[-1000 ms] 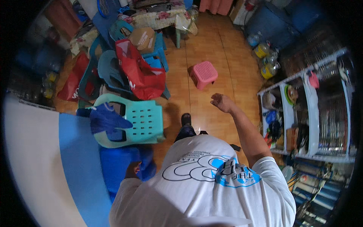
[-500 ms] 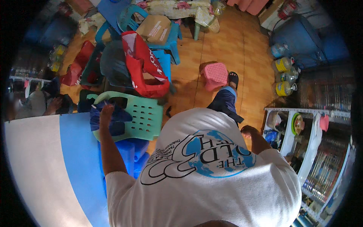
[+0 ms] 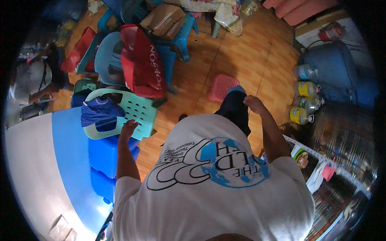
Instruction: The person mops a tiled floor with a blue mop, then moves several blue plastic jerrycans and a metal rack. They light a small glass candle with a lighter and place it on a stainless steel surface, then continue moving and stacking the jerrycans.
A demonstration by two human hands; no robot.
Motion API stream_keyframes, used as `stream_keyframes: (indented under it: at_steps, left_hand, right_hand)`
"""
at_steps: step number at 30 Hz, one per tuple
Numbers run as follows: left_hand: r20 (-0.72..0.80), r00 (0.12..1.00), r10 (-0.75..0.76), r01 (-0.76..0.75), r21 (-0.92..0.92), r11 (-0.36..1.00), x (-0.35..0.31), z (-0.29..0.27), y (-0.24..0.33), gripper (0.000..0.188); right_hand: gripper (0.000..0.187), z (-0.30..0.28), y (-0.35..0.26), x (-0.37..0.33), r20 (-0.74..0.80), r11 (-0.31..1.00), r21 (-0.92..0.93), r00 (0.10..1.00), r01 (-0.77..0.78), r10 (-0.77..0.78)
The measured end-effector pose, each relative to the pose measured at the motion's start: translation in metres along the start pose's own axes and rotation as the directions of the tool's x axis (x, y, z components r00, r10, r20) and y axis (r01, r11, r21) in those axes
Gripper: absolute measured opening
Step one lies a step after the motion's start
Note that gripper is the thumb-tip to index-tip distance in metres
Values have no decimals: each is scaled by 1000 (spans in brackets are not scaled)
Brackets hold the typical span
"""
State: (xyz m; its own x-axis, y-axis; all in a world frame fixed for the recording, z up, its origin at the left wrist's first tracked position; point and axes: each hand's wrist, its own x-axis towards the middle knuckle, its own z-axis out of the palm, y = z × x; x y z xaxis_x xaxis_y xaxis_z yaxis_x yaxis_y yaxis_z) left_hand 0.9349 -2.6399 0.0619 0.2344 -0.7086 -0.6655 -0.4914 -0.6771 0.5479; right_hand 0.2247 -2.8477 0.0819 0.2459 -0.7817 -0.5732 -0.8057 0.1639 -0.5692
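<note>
My left hand (image 3: 129, 127) hovers by the front edge of a light green plastic chair (image 3: 138, 110), fingers a little apart and nothing seen in them. Whether it touches the chair, I cannot tell. A dark blue cloth bundle (image 3: 100, 112), perhaps a garment, lies on the chair beside its backrest. In front of me, my right hand (image 3: 255, 104) is next to my raised knee in dark trousers (image 3: 234, 108). Its fingers are loosely bent, and I see nothing held. A pink perforated plastic stool (image 3: 221, 86) stands on the floor just beyond that knee.
Red bags (image 3: 140, 66) rest by stacked blue chairs (image 3: 108, 58) at the far left. A cardboard box (image 3: 165, 20) sits on a blue stool (image 3: 185, 38). Several large bottles (image 3: 306, 88) line the right side, near a white shelf (image 3: 341, 172). A white-and-blue surface (image 3: 66, 160) lies left.
My left hand has left the blue cloth bundle and come back toward me, beside the chair. My right hand has moved forward to my knee. The whole view has shifted.
</note>
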Motion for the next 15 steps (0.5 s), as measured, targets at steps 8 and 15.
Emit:
stream_keyframes:
  at_steps: [8, 15]
  left_hand:
    - [-652, 662, -369, 458, -38, 888, -311, -174, 54, 42]
    - [-722, 628, -291, 470, 55, 881, -297, -110, 124, 40]
  right_hand:
    - [31, -130, 155, 103, -340, 992, 111, 935, -67, 101]
    - [38, -74, 178, 81, -689, 968, -163, 680, 191, -250]
